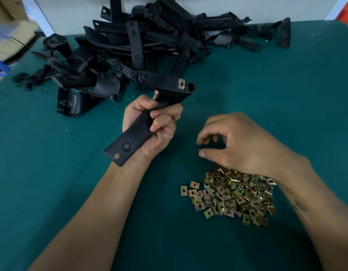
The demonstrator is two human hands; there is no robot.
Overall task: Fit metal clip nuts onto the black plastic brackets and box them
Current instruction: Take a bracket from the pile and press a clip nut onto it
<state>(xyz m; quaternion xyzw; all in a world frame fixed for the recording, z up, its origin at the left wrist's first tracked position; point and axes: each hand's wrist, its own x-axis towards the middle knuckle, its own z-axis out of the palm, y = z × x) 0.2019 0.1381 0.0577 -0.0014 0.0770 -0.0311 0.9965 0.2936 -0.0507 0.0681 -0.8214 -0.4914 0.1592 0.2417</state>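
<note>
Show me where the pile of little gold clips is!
The pile of clip nuts lies on the green table, lower right in the head view, under the right hand.

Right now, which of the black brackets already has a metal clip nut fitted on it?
The bracket gripped in the left hand. A clip nut sits on its far end, near the round opening. No nut is visible on the brackets in the pile behind it.

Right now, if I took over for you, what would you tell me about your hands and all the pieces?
Left hand grips one black bracket; a clip nut is already on its far end.
Right hand hovers just past the clip nut pile, fingers curled; I cannot tell whether it holds a nut.
More brackets are heaped at the back of the green table.
Left: those brackets, then boxing. No box is in view.
</note>
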